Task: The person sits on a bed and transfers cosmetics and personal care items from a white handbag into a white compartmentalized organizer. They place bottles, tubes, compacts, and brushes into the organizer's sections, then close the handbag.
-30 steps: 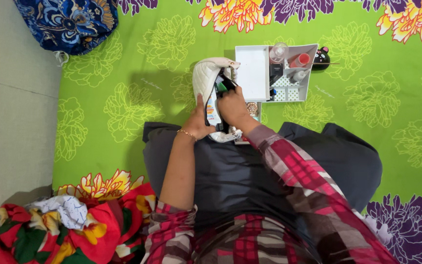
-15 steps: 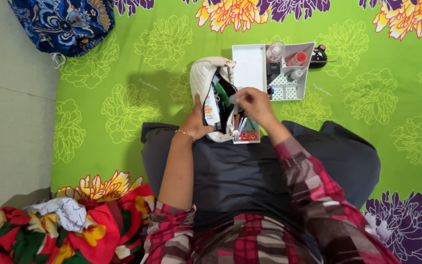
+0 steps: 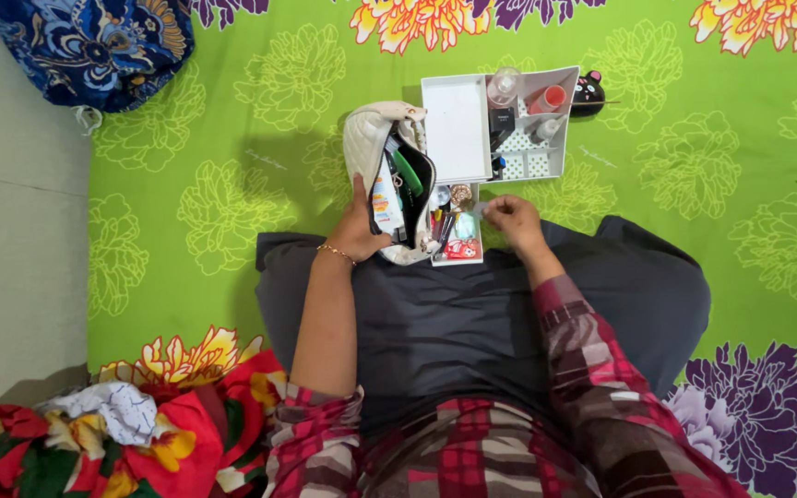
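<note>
A white quilted pouch (image 3: pixel 366 148) lies unzipped on the green flowered sheet, with a tube and several small items showing inside. My left hand (image 3: pixel 360 226) grips its near edge and holds it wide. My right hand (image 3: pixel 509 219) hovers just right of a small white tray (image 3: pixel 455 242) full of small items and pinches a small pale object I cannot identify. A white organiser box (image 3: pixel 458 129) with compartments stands beyond, holding a red-capped bottle (image 3: pixel 549 99) and other small containers.
A small black bear-shaped object (image 3: pixel 588 93) lies right of the organiser. A blue patterned cloth bundle (image 3: pixel 94 46) sits far left, a red flowered cloth heap (image 3: pixel 113 433) near left. My dark-clothed lap (image 3: pixel 454 323) fills the middle. Bare grey floor (image 3: pixel 11 231) borders the sheet.
My right hand has come out of the pouch and moved right and toward me, now beside the small tray with a small object pinched. The left hand keeps its hold on the pouch.
</note>
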